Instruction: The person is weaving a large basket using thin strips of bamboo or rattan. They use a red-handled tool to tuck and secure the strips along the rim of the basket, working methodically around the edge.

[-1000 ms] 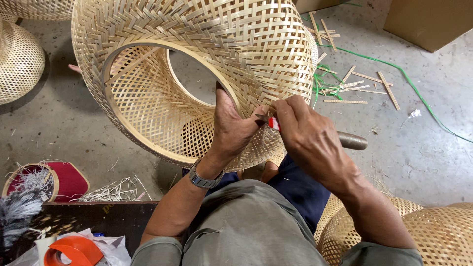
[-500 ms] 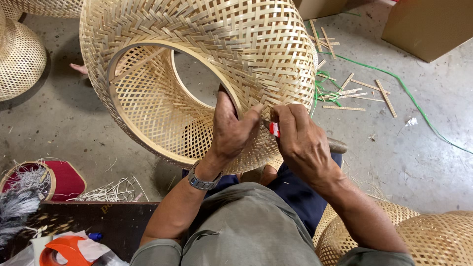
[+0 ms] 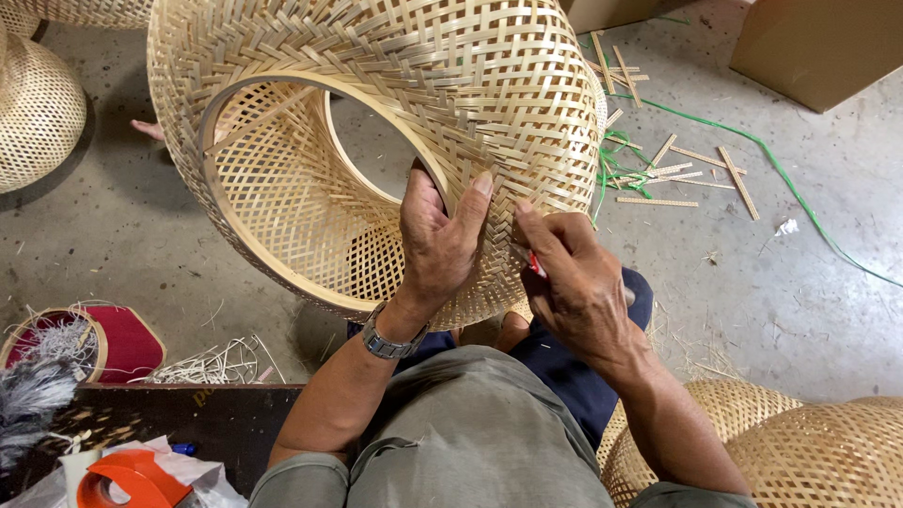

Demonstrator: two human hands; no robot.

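A large woven bamboo basket (image 3: 376, 85), round with an open ring mouth, lies tilted on my lap. My left hand (image 3: 440, 243) grips its rim, thumb inside and fingers spread over the outer weave. Just to the right, my right hand (image 3: 569, 277) is closed on a small red-handled tool (image 3: 535, 266) pressed against the weave. Most of the tool is hidden in my fingers. A metal watch sits on my left wrist.
More woven baskets stand at the far left (image 3: 33, 113) and at the lower right (image 3: 809, 452). Bamboo strips (image 3: 673, 174) and a green strap (image 3: 781, 169) litter the concrete floor. A cardboard box (image 3: 818, 42) is at top right. An orange tape dispenser (image 3: 127, 480) sits at the lower left.
The basket has shifted slightly and my left hand's fingers have spread higher on the outer weave. My right hand has moved a little lower with the red tool.
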